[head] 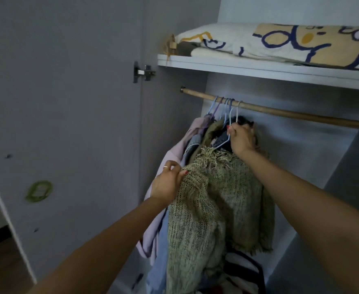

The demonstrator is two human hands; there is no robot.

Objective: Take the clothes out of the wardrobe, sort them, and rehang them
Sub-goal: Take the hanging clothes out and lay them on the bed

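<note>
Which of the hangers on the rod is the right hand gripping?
The white hanger, rightmost of the bunch on the rod. The right hand has its grip on the neck; the bluish and purple ones hang untouched to its left.

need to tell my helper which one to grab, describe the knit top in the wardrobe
Under the shelf, a wooden rail carries a bunch of hangers. The knit top hangs frontmost. Unlike the smooth pink garment beside it, it is coarse olive-green open weave with frayed fringe.

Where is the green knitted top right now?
The green knitted top hangs in the middle of the head view, rightmost on the wooden rail, beside a pink garment, held by both the left hand and right hand.
</note>
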